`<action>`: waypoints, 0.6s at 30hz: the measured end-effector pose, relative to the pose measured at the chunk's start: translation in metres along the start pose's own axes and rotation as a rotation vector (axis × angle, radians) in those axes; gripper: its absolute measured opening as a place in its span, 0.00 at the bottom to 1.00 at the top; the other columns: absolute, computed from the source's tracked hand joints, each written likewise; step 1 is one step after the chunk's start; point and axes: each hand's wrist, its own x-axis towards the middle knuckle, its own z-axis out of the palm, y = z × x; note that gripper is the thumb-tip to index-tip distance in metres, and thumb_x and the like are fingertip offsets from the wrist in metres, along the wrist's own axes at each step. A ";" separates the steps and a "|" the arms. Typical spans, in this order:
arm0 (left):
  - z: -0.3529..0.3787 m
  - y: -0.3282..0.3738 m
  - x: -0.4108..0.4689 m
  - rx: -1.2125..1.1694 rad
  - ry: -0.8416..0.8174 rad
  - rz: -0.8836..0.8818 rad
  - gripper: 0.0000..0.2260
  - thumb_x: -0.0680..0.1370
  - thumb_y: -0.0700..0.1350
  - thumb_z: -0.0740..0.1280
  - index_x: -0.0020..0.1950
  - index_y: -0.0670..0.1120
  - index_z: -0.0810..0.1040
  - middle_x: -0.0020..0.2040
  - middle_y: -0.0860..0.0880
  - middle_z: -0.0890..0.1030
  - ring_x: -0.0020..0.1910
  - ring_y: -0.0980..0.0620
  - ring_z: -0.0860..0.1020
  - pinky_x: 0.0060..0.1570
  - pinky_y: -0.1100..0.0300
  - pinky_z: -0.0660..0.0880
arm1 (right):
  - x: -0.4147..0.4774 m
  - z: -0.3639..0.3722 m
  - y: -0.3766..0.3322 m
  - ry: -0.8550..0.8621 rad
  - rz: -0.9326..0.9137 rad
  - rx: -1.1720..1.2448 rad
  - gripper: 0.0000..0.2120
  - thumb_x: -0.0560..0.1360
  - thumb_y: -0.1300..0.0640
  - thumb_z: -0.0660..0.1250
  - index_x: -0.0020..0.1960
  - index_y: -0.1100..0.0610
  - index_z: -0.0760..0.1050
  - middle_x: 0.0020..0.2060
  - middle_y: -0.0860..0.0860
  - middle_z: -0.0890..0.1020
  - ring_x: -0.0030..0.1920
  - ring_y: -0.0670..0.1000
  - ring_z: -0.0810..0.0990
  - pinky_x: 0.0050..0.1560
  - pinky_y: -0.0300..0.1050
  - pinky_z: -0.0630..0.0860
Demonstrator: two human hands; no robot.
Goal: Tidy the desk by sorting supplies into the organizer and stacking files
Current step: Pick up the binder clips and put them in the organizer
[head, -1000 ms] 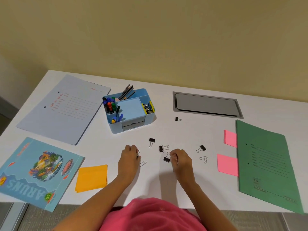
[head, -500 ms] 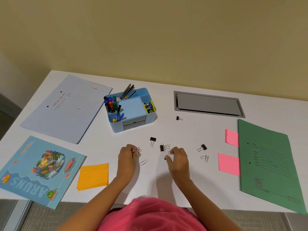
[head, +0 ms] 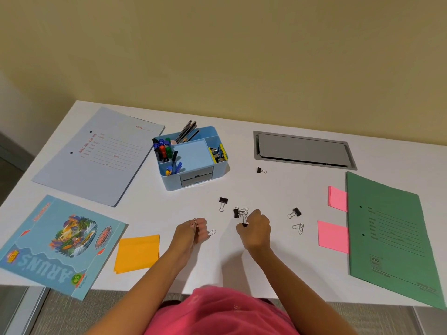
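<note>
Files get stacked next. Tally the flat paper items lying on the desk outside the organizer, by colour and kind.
Pink sticky pads: 2
Orange sticky pad: 1
Green folder: 1
Pale blue folder: 1
Illustrated book: 1
Total: 6

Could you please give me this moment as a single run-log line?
phase: clip pickup | left hand: pinches small clip | right hand: pinches binder clip | desk: loose clips remain | organizer: apart from both hands

Even, soft indoor light; faint shadows beneath the forearms on the counter (head: 266, 189); wide-angle bending at edges, slightly soft detail
</note>
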 end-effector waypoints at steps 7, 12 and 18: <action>0.016 0.006 -0.009 -0.321 -0.090 -0.241 0.15 0.83 0.48 0.50 0.44 0.41 0.70 0.37 0.45 0.67 0.34 0.50 0.65 0.41 0.56 0.67 | -0.025 -0.010 -0.015 0.080 -0.299 0.252 0.10 0.67 0.58 0.71 0.45 0.57 0.73 0.40 0.51 0.77 0.39 0.50 0.76 0.41 0.45 0.75; 0.037 0.008 -0.019 -0.356 -0.097 -0.283 0.16 0.83 0.47 0.52 0.44 0.38 0.71 0.32 0.42 0.78 0.26 0.48 0.80 0.26 0.58 0.79 | -0.051 -0.014 -0.022 0.019 -0.569 0.332 0.10 0.67 0.60 0.70 0.45 0.57 0.72 0.39 0.49 0.74 0.39 0.43 0.71 0.40 0.31 0.66; 0.047 0.007 -0.024 -0.437 -0.110 -0.331 0.19 0.83 0.48 0.51 0.39 0.39 0.71 0.30 0.44 0.75 0.28 0.49 0.75 0.26 0.59 0.78 | -0.059 -0.030 -0.017 0.045 -0.618 0.334 0.10 0.73 0.53 0.67 0.51 0.57 0.74 0.46 0.49 0.75 0.44 0.46 0.74 0.46 0.37 0.73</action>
